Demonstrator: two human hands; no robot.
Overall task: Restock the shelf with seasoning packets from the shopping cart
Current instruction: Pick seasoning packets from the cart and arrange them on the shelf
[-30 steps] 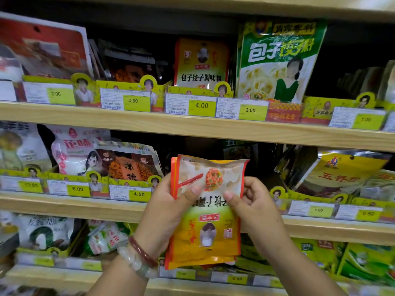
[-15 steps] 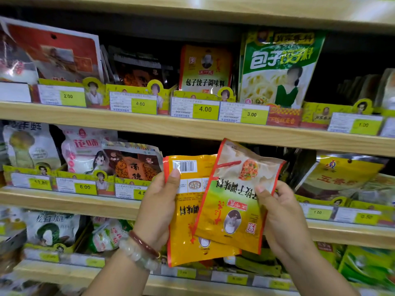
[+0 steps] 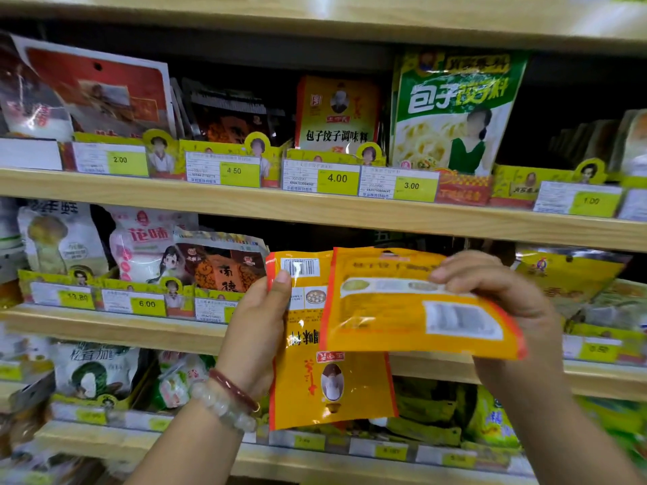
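Observation:
Two yellow-orange seasoning packets are held in front of the middle shelf. My left hand (image 3: 261, 330) grips one upright packet (image 3: 329, 386) by its left edge, thumb near the barcode. My right hand (image 3: 497, 302) pinches a second packet (image 3: 413, 316), turned sideways with its back face showing, overlapping the first. A matching yellow packet (image 3: 338, 113) stands on the upper shelf (image 3: 245, 208) behind the 4.00 price tag (image 3: 320, 178). The shopping cart is not in view.
A large green-and-white packet (image 3: 455, 110) stands right of the matching one. Red, dark and white packets fill the shelves at left. A dark gap (image 3: 315, 236) opens on the middle shelf behind my hands. Green packets lie on the bottom shelf (image 3: 350, 463).
My right hand has pulled the front packet off the stack and turned it from tilted upright to sideways, back face out. My left hand keeps holding the other packet upright.

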